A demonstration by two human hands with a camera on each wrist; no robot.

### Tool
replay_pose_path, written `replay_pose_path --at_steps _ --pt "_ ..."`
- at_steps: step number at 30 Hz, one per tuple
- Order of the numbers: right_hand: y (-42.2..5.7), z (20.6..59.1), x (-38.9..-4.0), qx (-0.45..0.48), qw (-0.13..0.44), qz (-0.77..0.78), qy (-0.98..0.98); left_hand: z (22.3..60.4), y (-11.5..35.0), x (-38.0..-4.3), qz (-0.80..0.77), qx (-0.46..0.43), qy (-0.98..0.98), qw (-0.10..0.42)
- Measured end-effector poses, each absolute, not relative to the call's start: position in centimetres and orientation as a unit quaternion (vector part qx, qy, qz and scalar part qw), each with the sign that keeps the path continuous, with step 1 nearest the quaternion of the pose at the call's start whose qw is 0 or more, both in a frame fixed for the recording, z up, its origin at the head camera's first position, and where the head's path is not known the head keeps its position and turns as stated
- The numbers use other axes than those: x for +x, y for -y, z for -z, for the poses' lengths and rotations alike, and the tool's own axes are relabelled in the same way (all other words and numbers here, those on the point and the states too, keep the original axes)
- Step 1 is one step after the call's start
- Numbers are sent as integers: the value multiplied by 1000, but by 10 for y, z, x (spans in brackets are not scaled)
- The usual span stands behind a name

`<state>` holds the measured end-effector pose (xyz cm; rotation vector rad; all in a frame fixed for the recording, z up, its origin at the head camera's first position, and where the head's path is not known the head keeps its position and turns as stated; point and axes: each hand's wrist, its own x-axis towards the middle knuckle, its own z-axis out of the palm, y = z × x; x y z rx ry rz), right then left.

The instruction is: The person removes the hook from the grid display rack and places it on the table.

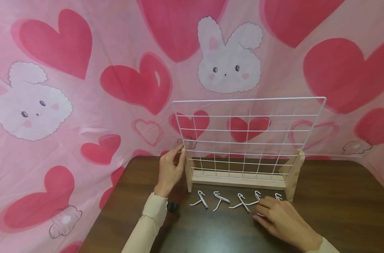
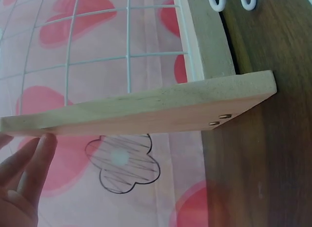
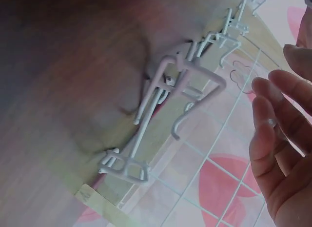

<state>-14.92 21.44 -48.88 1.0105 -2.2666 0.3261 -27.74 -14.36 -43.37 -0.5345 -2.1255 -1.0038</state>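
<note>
A white wire grid (image 1: 239, 130) stands upright in a wooden stand (image 1: 239, 180). My left hand (image 1: 171, 170) is at the top of the stand's left side panel (image 2: 146, 110). Its fingertips touch the panel's outer side in the left wrist view, and the fingers look fairly straight. Several white wire hooks (image 1: 218, 200) lie in a row in front of the stand. Over the right end of that row hovers my right hand (image 1: 279, 218), partly covering some hooks. Loosely bent fingers, with nothing visible between them, appear beside a hook (image 3: 185, 75) in the right wrist view.
The dark wooden table (image 1: 211, 232) carries everything. Behind it hangs a pink cloth (image 1: 122, 42) printed with hearts and rabbits, close to the table's back edge. A small black object (image 1: 172, 207) shows at the left wrist.
</note>
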Motion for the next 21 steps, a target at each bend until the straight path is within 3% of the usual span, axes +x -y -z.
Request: replay_pose_path --at_steps 21 --pt "-202 485 -147 401 334 -154 839 445 154 -235 336 -223 854 328"
